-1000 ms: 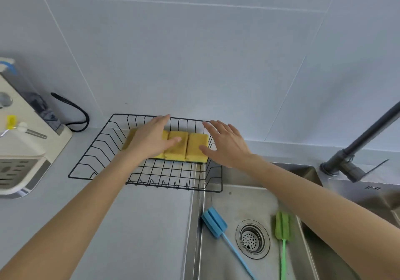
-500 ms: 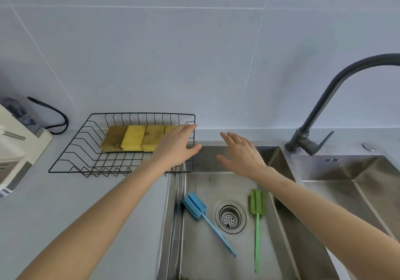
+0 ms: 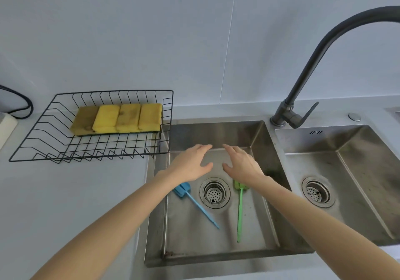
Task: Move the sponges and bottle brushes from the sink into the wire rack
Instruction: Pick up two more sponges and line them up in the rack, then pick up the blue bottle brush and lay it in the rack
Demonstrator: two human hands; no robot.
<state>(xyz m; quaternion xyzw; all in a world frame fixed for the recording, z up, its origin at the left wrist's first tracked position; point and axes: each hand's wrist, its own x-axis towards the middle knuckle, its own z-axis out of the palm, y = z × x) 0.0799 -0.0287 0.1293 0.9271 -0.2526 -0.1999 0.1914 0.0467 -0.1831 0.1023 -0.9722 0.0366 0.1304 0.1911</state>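
Observation:
Several yellow sponges [image 3: 118, 118] lie side by side at the back of the black wire rack [image 3: 54, 147] on the counter. In the left sink basin [image 3: 194, 247] a blue bottle brush [image 3: 195, 204] lies left of the drain, its head partly under my left wrist. A green bottle brush [image 3: 239, 212] lies right of the drain, its head partly hidden by my right hand. My left hand [image 3: 191, 164] and my right hand [image 3: 241, 164] hover open over the basin, palms down, holding nothing.
A dark curved faucet [image 3: 303, 85] stands between the left basin and a second basin [image 3: 355, 141] on the right. A black cable [image 3: 23, 104] and a white appliance corner [image 3: 6, 126] sit at the far left. Grey counter [image 3: 75, 193] lies in front of the rack.
Both hands have left the rack and moved right and down over the left basin. The sponges stay in the rack. The view has shifted right toward the sinks.

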